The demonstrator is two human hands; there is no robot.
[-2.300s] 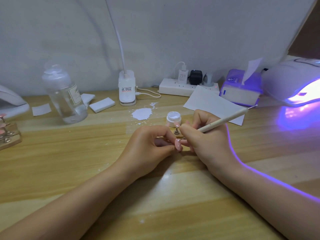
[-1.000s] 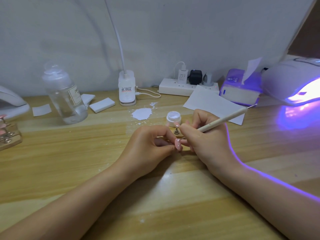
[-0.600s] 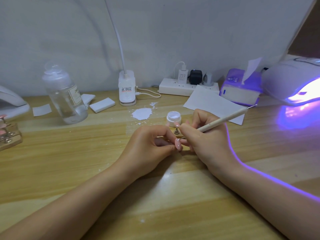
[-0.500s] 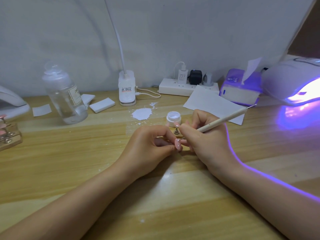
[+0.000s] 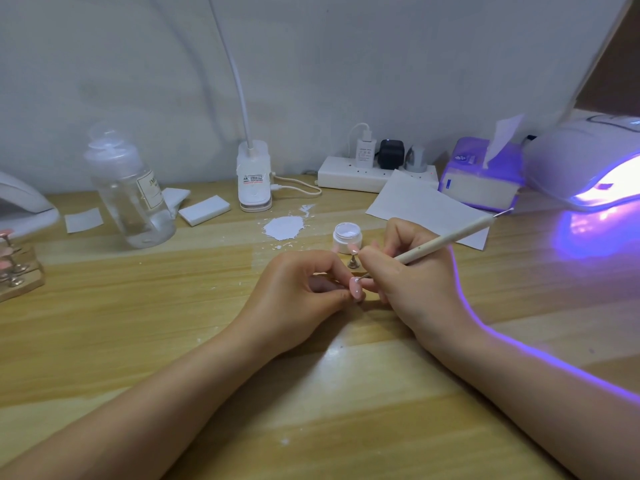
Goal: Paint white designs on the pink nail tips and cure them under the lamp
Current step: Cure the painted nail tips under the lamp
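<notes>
I see both hands meeting at the middle of the tabletop (image 5: 138, 323). My left hand (image 5: 294, 299) has its grip pinched shut on a pink nail tip (image 5: 356, 293), thumb and fingers closed around it just above the wood. My right hand (image 5: 412, 289) has its grip clenched on a dotting pen (image 5: 446, 239), held like a pencil; the pen's fine point touches the upper end of the nail tip, where a small white mark shows. The pen's far end slants up and right over a sheet of paper (image 5: 422, 206).

Just beyond the hands stands an open jar (image 5: 347, 236) of white gel, and beside it a second nail tip on a small metal stand (image 5: 353, 261). A white smear (image 5: 284, 227) lies on the wood left of the jar. At the far right the lamp (image 5: 588, 164) glows violet, casting purple light across the tabletop and along my right forearm. A tissue box (image 5: 481, 181) sits next to it. At the far left edge, a wooden holder (image 5: 17, 275) carries more pink tips on stands. A clear bottle (image 5: 130, 188) stands at the back left.
</notes>
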